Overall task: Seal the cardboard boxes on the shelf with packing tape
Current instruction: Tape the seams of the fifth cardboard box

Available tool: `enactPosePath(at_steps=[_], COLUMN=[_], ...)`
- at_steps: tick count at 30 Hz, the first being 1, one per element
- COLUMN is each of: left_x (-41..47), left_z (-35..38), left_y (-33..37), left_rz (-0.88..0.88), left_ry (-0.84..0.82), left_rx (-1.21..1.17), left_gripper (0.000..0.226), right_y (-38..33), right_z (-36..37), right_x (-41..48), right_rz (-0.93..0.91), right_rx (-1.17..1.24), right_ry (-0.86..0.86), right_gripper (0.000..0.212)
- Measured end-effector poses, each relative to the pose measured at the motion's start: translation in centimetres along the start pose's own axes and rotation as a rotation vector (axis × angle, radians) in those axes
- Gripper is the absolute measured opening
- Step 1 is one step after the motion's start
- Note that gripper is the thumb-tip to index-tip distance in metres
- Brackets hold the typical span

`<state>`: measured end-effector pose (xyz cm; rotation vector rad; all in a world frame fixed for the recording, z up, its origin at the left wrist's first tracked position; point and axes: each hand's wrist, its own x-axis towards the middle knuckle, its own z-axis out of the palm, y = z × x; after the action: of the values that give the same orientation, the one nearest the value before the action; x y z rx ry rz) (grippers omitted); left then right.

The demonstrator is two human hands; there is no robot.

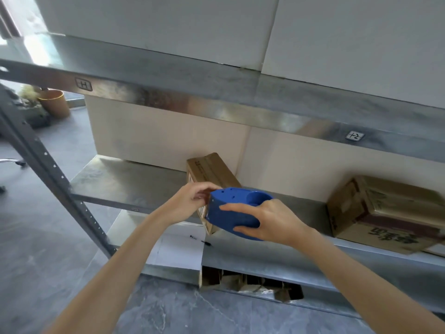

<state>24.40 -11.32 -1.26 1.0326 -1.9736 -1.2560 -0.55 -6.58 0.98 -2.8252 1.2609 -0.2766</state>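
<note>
The right hand (272, 222) grips the stiff, light tape dispenser (230, 213) by its body; the left hand (190, 201) seems to pinch its front edge, beside a light box (212, 172).

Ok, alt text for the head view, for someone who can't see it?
A person's right hand grips a blue tape dispenser in front of a small box of brown cardboard on a metal shelf, while the left hand has its fingers at the dispenser's front end. A larger box lies further right on the same shelf.
</note>
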Motion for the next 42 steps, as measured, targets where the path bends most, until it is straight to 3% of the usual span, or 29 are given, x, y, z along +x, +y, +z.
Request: enactPosePath(at_steps=[6, 18, 23, 29, 32, 36, 42], left_x=[-0.6, -0.5, 0.1, 0.4, -0.3, -2.7, -5.4], left_z=[0.8, 3.3, 4.2, 4.6, 4.2, 1.5, -0.3], left_y=[0.5, 0.8, 0.6, 1.1, 1.8, 1.0, -0.3], left_rz=[-0.030, -0.028, -0.110, -0.167, -0.125, -0.149, -0.232], left_ry=[0.025, 0.197, 0.283, 0.406, 0.400, 0.556, 0.579], left_rx=[-0.068, -0.136, -0.301, -0.367, -0.283, 0.061, 0.053], left_gripper=[0.040, 0.043, 0.025, 0.023, 0.028, 0.026, 0.026], right_y=[0.2, 0.7, 1.2, 1.7, 1.8, 3.1, 4.7], right_z=[-0.3, -1.2, -1.3, -2.6, -3.2, -3.9, -4.9], right_x=[-1.2, -1.8, -1.7, -1.5, -1.5, -2.5, -4.9], right_rz=[-0.062, -0.077, -0.067, -0.067, -0.060, -0.001, 0.067], right_rx=[-0.003, 0.026, 0.015, -0.032, -0.020, 0.003, -0.047], right_ry=[0.061, 0.076, -0.010, -0.079, -0.085, -0.118, -0.155], right_gripper=[0.050, 0.049, 0.051, 0.054, 0.053, 0.053, 0.052])
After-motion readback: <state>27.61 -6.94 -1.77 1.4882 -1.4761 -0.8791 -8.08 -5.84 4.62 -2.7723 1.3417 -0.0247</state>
